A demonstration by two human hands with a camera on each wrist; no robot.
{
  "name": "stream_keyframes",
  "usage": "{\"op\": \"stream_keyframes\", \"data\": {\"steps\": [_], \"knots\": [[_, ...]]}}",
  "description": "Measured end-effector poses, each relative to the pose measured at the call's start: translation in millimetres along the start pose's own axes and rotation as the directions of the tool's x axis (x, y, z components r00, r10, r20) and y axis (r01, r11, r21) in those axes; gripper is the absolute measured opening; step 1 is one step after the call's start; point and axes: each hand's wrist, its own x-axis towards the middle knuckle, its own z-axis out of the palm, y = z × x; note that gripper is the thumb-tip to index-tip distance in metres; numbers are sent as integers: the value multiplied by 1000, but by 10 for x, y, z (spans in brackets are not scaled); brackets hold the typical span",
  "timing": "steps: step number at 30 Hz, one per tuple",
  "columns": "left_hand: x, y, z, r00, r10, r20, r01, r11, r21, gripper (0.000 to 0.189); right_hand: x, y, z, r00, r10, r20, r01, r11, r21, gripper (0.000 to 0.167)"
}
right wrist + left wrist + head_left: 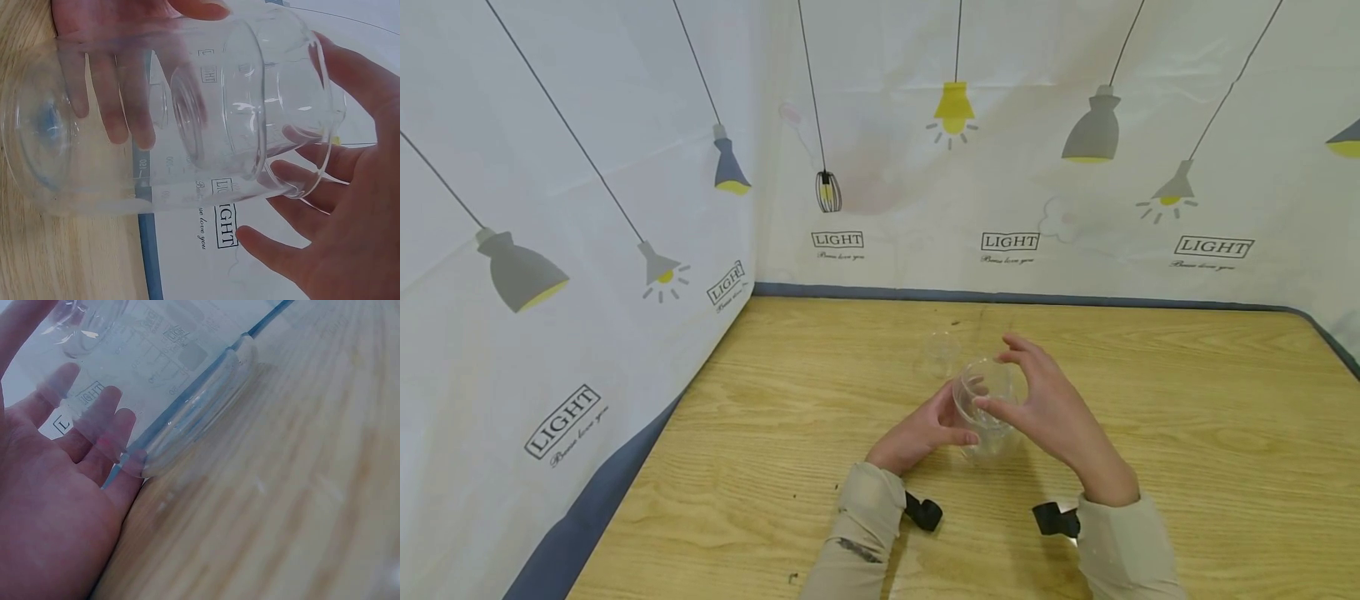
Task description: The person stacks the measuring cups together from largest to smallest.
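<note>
A large clear glass beaker (pixel 988 447) stands upright on the wooden table; the right wrist view shows printed marks on its wall. My left hand (pixel 925 425) holds it from the left, fingers around the far side and thumb in front. Inside its mouth sits a smaller clear beaker (pixel 294 75), its upper part and spout rising above the large rim. My right hand (pixel 1052 408) grips this smaller beaker near the top, thumb on the near side and fingers across from it. The smaller beaker's base shows through the outer glass.
Behind the beakers stands another small clear glass vessel (pixel 940 348), faint against the wood. The wooden table (pixel 760 433) meets a white lamp-print curtain (pixel 910 167) at the back and left. Small dark specks lie on the tabletop. Black straps (pixel 923 511) hang at both wrists.
</note>
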Motion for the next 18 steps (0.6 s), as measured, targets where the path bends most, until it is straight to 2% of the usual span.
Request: {"op": "stream_keyframes", "data": {"steps": [4, 12, 18], "knots": [[-9, 28, 8, 1000, 1, 3, -1, 1000, -1, 80, 1, 5, -5, 1000, 7, 10, -6, 1000, -9, 75], [-63, 182, 67, 1000, 17, 16, -18, 999, 39, 79, 1, 17, -5, 999, 12, 37, -10, 999, -34, 78], [-70, 196, 76, 1000, 9, 15, -9, 1000, 23, 79, 4, 21, -2, 999, 9, 46, -7, 999, -46, 78]]}}
